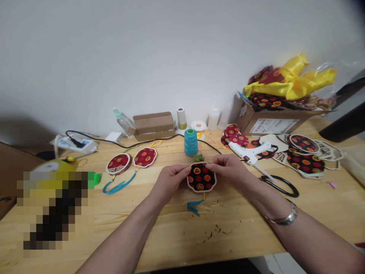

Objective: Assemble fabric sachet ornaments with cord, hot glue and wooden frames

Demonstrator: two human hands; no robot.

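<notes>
Between my two hands is a scalloped pendant (202,177) with a pale wooden rim and black floral fabric. My left hand (172,180) pinches its left edge, thumb on the front. On the upper right edge, my right hand (228,167) grips it the same way. A blue tassel (194,207) hangs below on a yellow cord. Just behind the pendant stands a cone of blue thread (191,142), with a small green tuft (199,157) at its foot. To the left lie a round red pendant (119,163) and a scalloped red pendant (145,157) with blue tassels.
A white glue gun (248,152) and black-handled scissors (282,186) lie right of my hands. Fabric-covered pieces (306,160) are piled beyond them. A cardboard box (268,121) of fabric stands behind. A black cable (142,144) crosses the back. Dark scraps (212,232) dot the front.
</notes>
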